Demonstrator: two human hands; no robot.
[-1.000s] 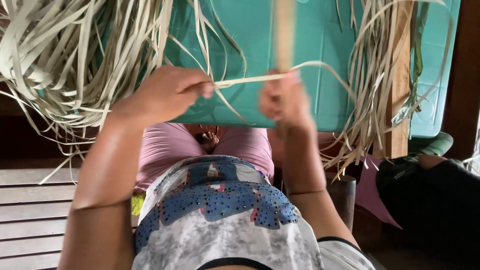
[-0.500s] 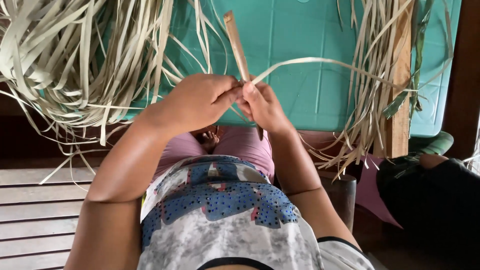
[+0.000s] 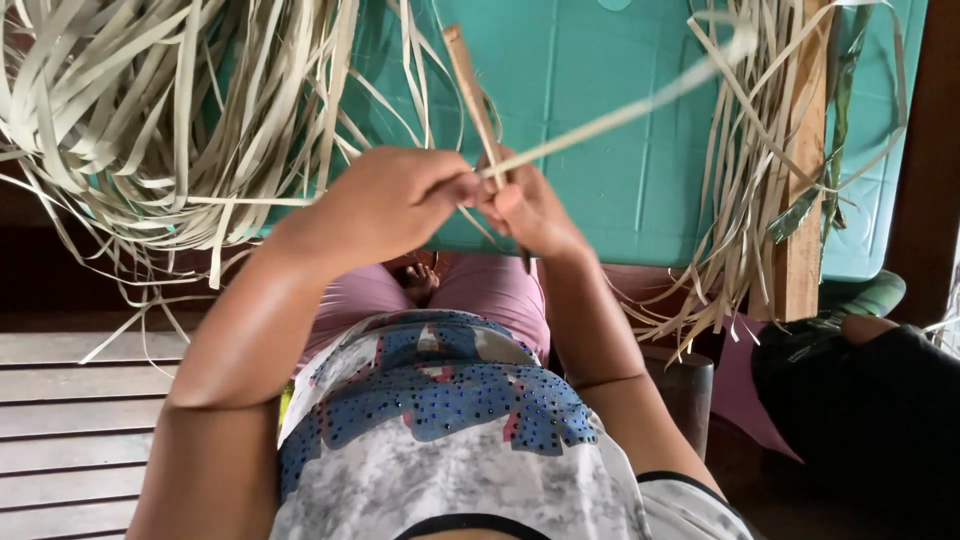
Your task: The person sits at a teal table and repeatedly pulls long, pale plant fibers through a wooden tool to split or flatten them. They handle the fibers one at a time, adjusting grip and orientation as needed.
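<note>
My left hand [image 3: 385,200] and my right hand [image 3: 530,212] meet in front of my chest, fingertips touching. My left hand pinches one end of a pale leaf strip [image 3: 640,105] that runs up and to the right, blurred at its far end. A thin wooden stick [image 3: 470,85] stands tilted in the grip of my right hand, its top pointing up-left. Both hands hover over the near edge of a teal plastic surface [image 3: 600,180].
A big heap of pale leaf strips [image 3: 150,120] lies at the left, spilling over the edge. More strips [image 3: 740,200] hang at the right beside a wooden post [image 3: 805,200]. Wooden slats [image 3: 80,420] lie lower left; a dark bundle [image 3: 860,400] sits lower right.
My hands came together from apart. The stick tilted from upright to leaning left, and the strip's free end swung up to the right.
</note>
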